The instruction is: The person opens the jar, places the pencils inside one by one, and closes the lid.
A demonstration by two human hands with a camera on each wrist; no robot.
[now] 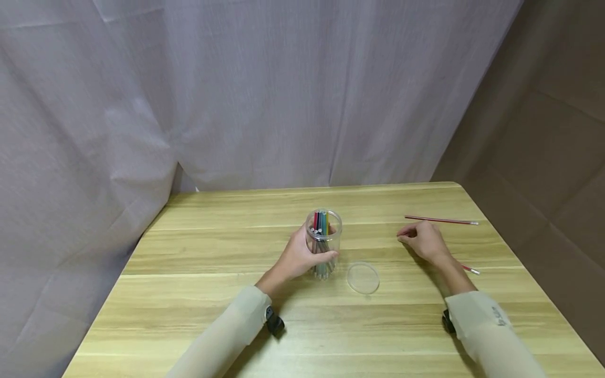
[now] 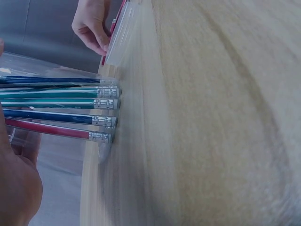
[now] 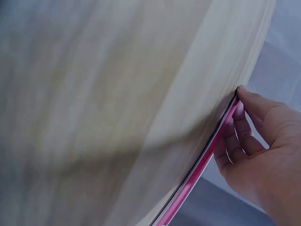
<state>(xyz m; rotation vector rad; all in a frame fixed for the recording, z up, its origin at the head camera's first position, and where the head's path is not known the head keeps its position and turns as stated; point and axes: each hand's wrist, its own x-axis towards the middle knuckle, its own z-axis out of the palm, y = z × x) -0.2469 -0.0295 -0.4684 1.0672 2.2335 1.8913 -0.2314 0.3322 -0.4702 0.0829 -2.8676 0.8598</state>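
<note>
My left hand (image 1: pixel 299 253) grips a clear round plastic jar (image 1: pixel 335 243) that stands upright on the table. Inside it are several pencils (image 2: pixel 51 102) in blue, green, red and other colours; their metal-banded eraser ends point down in the left wrist view. Farther right, my right hand (image 1: pixel 427 242) pinches one end of a red striped pencil (image 3: pixel 201 165) between thumb and fingertips, low over the tabletop. Its eraser end shows past my right wrist in the head view; the hand and forearm hide the middle. A clear round lid (image 1: pixel 363 278) lies flat between the hands.
Another red pencil (image 1: pixel 441 220) lies just beyond my right hand, its eraser end toward the table's right edge. The wood-grain table (image 1: pixel 198 315) backs onto a grey curtain (image 1: pixel 264 94), with a brown cloth (image 1: pixel 543 173) hanging at the right.
</note>
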